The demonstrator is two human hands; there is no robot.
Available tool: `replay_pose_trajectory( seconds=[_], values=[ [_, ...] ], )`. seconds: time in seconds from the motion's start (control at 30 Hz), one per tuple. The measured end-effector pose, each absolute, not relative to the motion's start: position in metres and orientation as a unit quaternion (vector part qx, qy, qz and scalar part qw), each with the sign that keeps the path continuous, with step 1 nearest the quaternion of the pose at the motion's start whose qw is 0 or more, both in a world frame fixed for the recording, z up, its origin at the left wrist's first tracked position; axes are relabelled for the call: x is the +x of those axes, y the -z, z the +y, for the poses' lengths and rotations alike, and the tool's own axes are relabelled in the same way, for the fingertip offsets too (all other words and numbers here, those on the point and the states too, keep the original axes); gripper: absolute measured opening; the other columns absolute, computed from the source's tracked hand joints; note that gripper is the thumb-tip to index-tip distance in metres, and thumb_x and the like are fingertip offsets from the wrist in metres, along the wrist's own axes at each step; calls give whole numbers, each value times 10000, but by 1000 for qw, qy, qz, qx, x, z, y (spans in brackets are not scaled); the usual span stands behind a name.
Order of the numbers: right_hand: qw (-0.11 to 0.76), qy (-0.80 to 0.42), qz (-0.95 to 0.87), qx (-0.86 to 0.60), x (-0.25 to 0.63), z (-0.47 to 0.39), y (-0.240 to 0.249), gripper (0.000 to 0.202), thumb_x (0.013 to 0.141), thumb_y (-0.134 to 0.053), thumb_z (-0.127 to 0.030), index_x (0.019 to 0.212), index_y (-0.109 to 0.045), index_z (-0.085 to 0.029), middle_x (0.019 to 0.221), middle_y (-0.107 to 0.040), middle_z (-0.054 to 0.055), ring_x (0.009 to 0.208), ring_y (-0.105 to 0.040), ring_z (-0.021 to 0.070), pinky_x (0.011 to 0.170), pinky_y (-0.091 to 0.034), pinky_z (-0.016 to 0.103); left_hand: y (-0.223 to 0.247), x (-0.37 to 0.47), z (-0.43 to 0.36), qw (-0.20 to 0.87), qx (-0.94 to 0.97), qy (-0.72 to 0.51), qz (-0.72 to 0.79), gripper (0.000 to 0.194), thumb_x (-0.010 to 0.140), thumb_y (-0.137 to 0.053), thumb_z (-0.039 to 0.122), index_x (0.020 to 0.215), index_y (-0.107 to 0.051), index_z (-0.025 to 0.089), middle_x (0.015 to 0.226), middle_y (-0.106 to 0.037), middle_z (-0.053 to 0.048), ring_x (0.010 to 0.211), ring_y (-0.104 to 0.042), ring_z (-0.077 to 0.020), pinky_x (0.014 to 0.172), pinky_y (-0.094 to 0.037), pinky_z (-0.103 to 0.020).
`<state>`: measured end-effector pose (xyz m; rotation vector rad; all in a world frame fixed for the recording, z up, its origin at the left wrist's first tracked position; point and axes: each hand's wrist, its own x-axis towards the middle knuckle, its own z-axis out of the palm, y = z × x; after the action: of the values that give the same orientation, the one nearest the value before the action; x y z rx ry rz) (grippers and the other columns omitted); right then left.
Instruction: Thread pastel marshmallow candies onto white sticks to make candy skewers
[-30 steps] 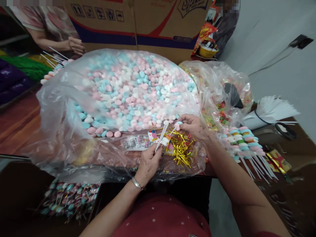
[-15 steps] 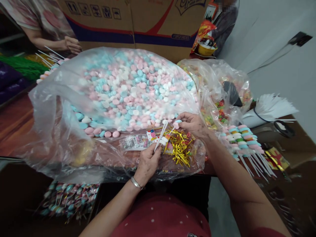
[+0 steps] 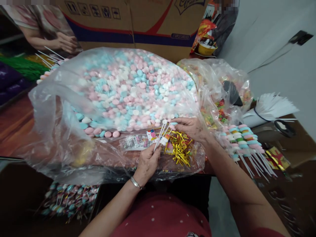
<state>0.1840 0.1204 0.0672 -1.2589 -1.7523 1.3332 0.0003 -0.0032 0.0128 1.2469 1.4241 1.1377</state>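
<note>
My left hand (image 3: 148, 161) is closed around several thin white sticks (image 3: 161, 134); one of them carries a white and an orange piece of candy (image 3: 165, 140). My right hand (image 3: 192, 127) pinches a blue marshmallow (image 3: 174, 123) close to the stick tips, with a pink piece beside it. Whether that marshmallow touches a stick I cannot tell. Just below the right hand lie gold twist ties (image 3: 181, 149). Behind both hands spreads a large clear bag of pink, blue and white marshmallows (image 3: 133, 92), some loose at its mouth.
Filled marshmallow skewers (image 3: 244, 140) lie at the right, near a bundle of white sticks (image 3: 274, 107). A bag of ring-shaped candies (image 3: 219, 108) sits behind them. A cardboard box (image 3: 133, 26) stands at the back. Wrapped skewers (image 3: 70, 199) fill a container below left. Another person's hands (image 3: 66, 42) are at upper left.
My right hand has shifted slightly left and down, bringing the marshmallow nearer the stick tips. My left hand stays almost still. The other person's hands have come together.
</note>
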Motion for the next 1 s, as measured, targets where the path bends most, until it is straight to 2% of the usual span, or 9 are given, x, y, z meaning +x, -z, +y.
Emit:
replay_pose_trajectory(
  seconds=[0.17,0.3,0.57,0.67,0.77,0.87,1.0],
  values=[
    [324,-543,-615,-470,182,118,-57,329,713,-727,-337,1020,-769,-227,862,-760,9,702,-671,124,629,-572,261,-9,1,-4,455,490,-458,585,266,848,-502,375,686,-587,181,564,-477,36,539,-433,-118,532,-328,-224],
    [338,-497,-633,-488,180,114,-48,354,743,-719,-389,1054,-759,-225,956,-767,27,790,-697,153,684,-585,283,-4,1,-4,452,492,-464,582,291,870,-496,379,662,-554,184,569,-463,36,541,-415,-114,537,-328,-225],
    [326,-466,-656,-496,175,102,-41,407,822,-639,-391,1175,-707,-201,955,-769,45,765,-744,181,696,-606,303,-2,1,-4,440,495,-461,590,280,878,-482,380,692,-552,184,578,-472,38,545,-426,-116,550,-342,-231],
    [354,-411,-679,-495,170,95,-38,397,863,-583,-405,1190,-698,-212,952,-771,39,760,-743,179,707,-616,319,-2,1,-3,436,499,-452,597,278,872,-475,381,692,-555,184,571,-476,40,532,-427,-115,537,-340,-230],
    [366,-299,-743,-474,166,90,-33,355,904,-534,-374,1184,-703,-235,1019,-765,39,865,-735,187,818,-608,340,-1,1,-4,426,506,-450,599,279,869,-469,376,682,-550,187,564,-480,40,521,-428,-114,529,-340,-229],
    [352,-196,-807,-431,160,85,-26,329,945,-481,-315,1178,-701,-240,1107,-745,41,995,-708,198,923,-574,352,0,0,-5,407,512,-457,603,274,869,-472,364,675,-550,188,563,-483,37,522,-429,-114,532,-346,-229],
    [304,-159,-857,-385,150,73,-20,376,990,-394,-301,1228,-665,-195,1135,-731,80,1044,-692,205,936,-563,340,-2,0,-6,397,511,-453,613,290,871,-483,369,652,-544,189,540,-468,41,503,-416,-110,520,-344,-228]
  ],
)
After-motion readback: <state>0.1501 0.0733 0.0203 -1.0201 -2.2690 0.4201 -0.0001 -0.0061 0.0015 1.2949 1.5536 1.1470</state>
